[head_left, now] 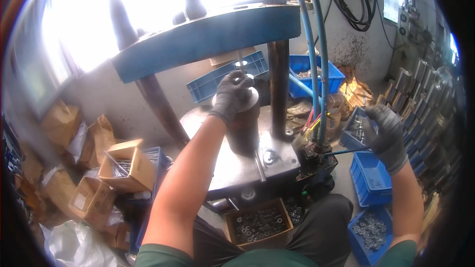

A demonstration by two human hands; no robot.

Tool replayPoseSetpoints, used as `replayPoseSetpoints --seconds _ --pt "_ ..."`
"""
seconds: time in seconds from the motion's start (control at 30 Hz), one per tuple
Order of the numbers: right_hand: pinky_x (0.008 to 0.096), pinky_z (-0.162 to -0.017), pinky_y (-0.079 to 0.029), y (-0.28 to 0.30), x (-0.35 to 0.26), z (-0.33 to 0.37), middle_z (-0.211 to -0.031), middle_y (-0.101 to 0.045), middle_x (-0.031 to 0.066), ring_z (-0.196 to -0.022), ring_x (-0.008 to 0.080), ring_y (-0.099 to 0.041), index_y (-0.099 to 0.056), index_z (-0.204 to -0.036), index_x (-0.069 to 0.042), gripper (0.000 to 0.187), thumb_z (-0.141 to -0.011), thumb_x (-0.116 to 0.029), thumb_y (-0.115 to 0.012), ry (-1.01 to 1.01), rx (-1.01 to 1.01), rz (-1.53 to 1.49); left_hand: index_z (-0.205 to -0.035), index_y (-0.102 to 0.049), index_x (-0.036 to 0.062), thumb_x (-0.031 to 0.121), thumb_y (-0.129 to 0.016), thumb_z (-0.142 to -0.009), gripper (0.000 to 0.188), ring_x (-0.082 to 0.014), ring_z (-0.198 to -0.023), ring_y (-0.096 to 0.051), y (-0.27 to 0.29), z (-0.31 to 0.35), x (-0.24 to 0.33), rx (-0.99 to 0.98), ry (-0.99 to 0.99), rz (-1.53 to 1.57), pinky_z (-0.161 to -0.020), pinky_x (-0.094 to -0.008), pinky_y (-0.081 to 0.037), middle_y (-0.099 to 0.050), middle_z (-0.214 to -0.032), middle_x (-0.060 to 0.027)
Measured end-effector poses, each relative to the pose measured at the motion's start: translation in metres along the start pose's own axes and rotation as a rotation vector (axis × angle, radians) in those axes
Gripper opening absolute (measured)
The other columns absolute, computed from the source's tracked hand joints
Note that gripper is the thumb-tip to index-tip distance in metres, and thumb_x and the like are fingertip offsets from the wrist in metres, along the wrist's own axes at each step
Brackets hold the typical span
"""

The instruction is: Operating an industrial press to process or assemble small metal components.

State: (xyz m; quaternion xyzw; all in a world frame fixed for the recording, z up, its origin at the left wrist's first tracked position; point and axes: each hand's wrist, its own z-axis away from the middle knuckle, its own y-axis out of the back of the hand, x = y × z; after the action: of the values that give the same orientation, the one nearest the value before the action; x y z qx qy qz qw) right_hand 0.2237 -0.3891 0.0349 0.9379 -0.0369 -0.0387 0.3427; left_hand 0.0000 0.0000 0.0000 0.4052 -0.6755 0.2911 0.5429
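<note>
My left hand [231, 95], in a dark grey glove, reaches to the press and has its fingers closed on a small round metal piece [247, 77] at the thin upright rod [241, 55]. Below the hand, a pale disc [251, 100] tops a dark cylinder [243, 131] on the metal press table [217, 170]. My right hand [385, 136], gloved too, is at the right by the end of a blue lever [346, 151]. Its fingers are raised and slightly curled, apart from one another. Whether its palm touches the lever is hard to see.
The blue crossbeam [208, 34] and dark posts [279, 84] frame the press. Blue hoses [321, 69] hang to its right. Blue bins [371, 178] of metal parts line the right. A carton of nuts [260, 225] sits between my knees; open cartons [129, 168] stand left.
</note>
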Motion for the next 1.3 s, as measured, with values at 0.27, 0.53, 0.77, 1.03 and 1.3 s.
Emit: replayPoseSetpoints --seconds 0.27,0.53,0.77,1.03,1.3 --pt "0.0478 -0.078 -0.055 0.018 -0.009 0.031 -0.100 -0.069 0.0213 -0.090 0.0417 -0.069 -0.068 -0.109 -0.002 0.025 -0.084 0.000 -0.067 -0.040 -0.110 0.012 -0.122 -0.070 -0.0003 0.027 -0.075 -0.093 0.040 -0.0193 -0.097 -0.071 -0.001 0.010 0.001 0.007 -0.128 -0.160 -0.089 -0.0317 -0.056 -0.075 -0.113 -0.0128" --pt "0.0471 -0.076 -0.058 0.057 -0.026 0.151 -0.087 -0.072 0.0154 -0.082 0.0367 -0.072 -0.076 -0.103 -0.010 0.028 -0.085 -0.030 -0.066 0.014 -1.290 -0.018 -0.124 -0.070 -0.0011 0.028 -0.075 -0.092 0.043 -0.0210 -0.097 -0.072 0.000 0.009 0.003 0.041 -0.135 -0.178 -0.089 -0.0333 -0.056 -0.076 -0.110 -0.0139" --pt "0.0476 -0.074 -0.057 0.058 -0.030 0.138 -0.084 -0.073 0.0140 -0.079 0.0366 -0.072 -0.077 -0.095 -0.007 0.020 -0.083 -0.020 -0.068 -0.168 -0.668 -0.095 -0.124 -0.070 -0.0015 0.028 -0.075 -0.092 0.044 -0.0219 -0.100 -0.073 0.000 0.011 0.009 0.050 -0.161 -0.196 -0.091 -0.0338 -0.056 -0.077 -0.112 -0.0155" --pt "0.0465 -0.074 -0.058 0.060 -0.029 0.145 -0.089 -0.074 0.0167 -0.079 0.0372 -0.072 -0.079 -0.101 -0.008 0.024 -0.084 -0.021 -0.066 -0.104 -0.831 -0.114 -0.127 -0.069 -0.0010 0.028 -0.076 -0.092 0.046 -0.0229 -0.102 -0.073 -0.002 0.010 0.011 0.062 -0.068 -0.189 -0.092 -0.0342 -0.056 -0.076 -0.118 -0.0159" --pt "0.0471 -0.075 -0.058 0.059 -0.023 0.152 -0.085 -0.073 0.0152 -0.080 0.0366 -0.072 -0.078 -0.099 -0.010 0.025 -0.085 -0.024 -0.063 -0.082 -0.846 -0.134 -0.127 -0.069 -0.0008 0.027 -0.076 -0.092 0.045 -0.0218 -0.101 -0.073 -0.002 0.017 0.017 0.047 -0.090 -0.207 -0.090 -0.0335 -0.057 -0.076 -0.117 -0.0152"
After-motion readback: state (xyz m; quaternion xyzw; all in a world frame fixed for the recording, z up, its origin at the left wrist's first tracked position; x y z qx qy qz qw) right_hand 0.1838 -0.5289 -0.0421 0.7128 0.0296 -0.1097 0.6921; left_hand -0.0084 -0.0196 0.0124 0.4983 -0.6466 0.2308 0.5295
